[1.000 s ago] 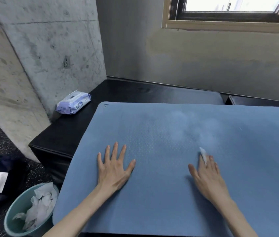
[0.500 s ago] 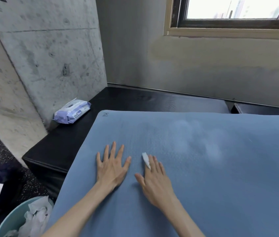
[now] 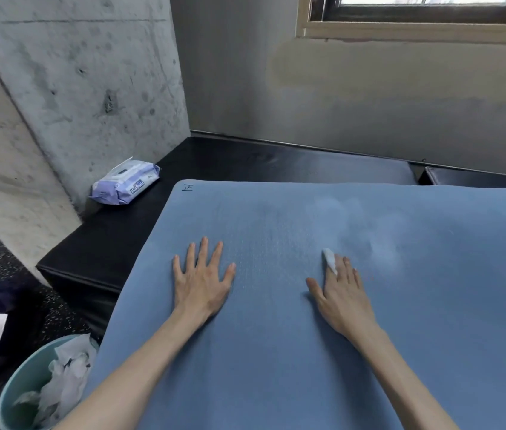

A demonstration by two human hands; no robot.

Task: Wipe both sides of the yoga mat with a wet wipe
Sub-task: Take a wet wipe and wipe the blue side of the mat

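Two readable marks only. Handwritten in dark ink on the far left corner of the blue yoga mat point(image 3: 307, 321): a small character, apparently "正" point(image 3: 187, 187), well beyond the left hand point(image 3: 201, 283) and off to the left of the right hand point(image 3: 343, 293). Printed in white letters on a blue band across the front of the pale purple wipes pack point(image 3: 125, 186), lying on the black bench point(image 3: 115, 237) farther left of the left hand's grip: a brand name, roughly "HuiBeni", too small to confirm. Other print on the pack illegible.
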